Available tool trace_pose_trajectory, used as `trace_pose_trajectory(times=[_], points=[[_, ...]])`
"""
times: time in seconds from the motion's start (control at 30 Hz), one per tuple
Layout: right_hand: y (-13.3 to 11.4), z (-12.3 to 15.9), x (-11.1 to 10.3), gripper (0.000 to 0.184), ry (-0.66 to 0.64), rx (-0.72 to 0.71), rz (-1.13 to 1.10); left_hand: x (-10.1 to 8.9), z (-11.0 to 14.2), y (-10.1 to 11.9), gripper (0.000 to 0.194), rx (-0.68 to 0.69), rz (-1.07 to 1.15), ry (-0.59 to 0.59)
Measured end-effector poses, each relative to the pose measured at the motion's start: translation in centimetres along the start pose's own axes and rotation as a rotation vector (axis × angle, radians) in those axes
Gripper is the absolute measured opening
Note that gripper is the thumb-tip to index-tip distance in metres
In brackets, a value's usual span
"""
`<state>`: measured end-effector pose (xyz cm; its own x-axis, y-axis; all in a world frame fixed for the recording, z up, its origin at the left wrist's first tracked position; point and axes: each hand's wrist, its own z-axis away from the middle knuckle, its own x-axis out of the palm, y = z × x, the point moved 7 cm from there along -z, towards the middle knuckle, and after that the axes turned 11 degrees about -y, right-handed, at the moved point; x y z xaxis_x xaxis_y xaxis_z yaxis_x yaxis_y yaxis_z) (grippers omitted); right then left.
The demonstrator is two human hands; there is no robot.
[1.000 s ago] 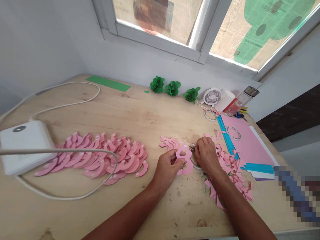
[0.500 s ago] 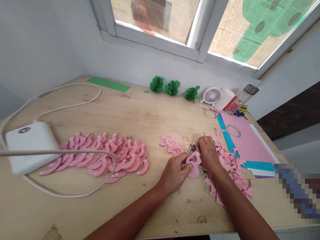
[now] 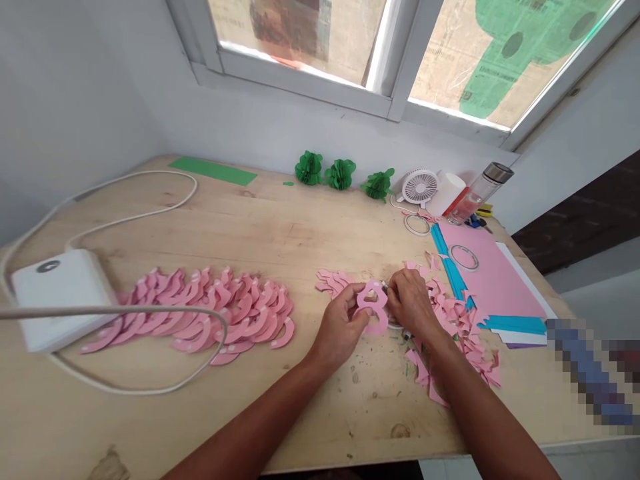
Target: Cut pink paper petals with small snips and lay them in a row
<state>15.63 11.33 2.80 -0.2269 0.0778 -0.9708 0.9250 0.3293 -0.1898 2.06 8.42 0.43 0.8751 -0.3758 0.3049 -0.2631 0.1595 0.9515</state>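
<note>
My left hand (image 3: 345, 327) pinches a pink paper cutout (image 3: 380, 325) with a wavy outline and an opening in its upper part. A small white patch shows near the cutout's top. My right hand (image 3: 411, 300) is closed at the cutout's right edge, fingers bent together; what they hold is hidden. Part of a whitish ring (image 3: 395, 326) shows beneath this hand. Left of the cutout lies a small group of wavy pink pieces (image 3: 333, 281). Pink paper scraps (image 3: 463, 330) are strewn beside and beyond my right wrist.
A large heap of curved pink pieces (image 3: 240, 313) lies left, near a white power bank (image 3: 65, 293) and its looping cable (image 3: 200, 371). Green paper flowers (image 3: 341, 174), a small fan (image 3: 420, 187) and a bottle (image 3: 480, 193) stand at the back. Pink sheets (image 3: 500, 280) lie right.
My left hand and the cutout have moved slightly left and up, and the cutout now faces me more squarely. My right hand stays close beside it. The whole view has shifted a little.
</note>
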Motion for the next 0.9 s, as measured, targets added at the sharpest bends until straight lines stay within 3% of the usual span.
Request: trace_pose_trajectory(times=[0.2,0.4,0.67,0.9], points=[[-0.1,0.0,-0.1,0.01,-0.033,0.018,0.004,0.7,-1.4,0.8,0.043,-0.003,0.05,0.023],[0.0,0.1,0.2,0.008,-0.066,0.002,0.019,1.7,-3.1,-0.3,0.049,0.031,0.055,0.085],[0.5,0.0,0.7,0.008,-0.094,-0.002,-0.008,0.9,-3.5,-1.5,0.051,0.032,-0.057,0.144],[1.0,0.1,0.5,0.013,-0.051,-0.005,-0.124,1.0,-3.6,-1.6,0.051,0.052,-0.078,0.129]])
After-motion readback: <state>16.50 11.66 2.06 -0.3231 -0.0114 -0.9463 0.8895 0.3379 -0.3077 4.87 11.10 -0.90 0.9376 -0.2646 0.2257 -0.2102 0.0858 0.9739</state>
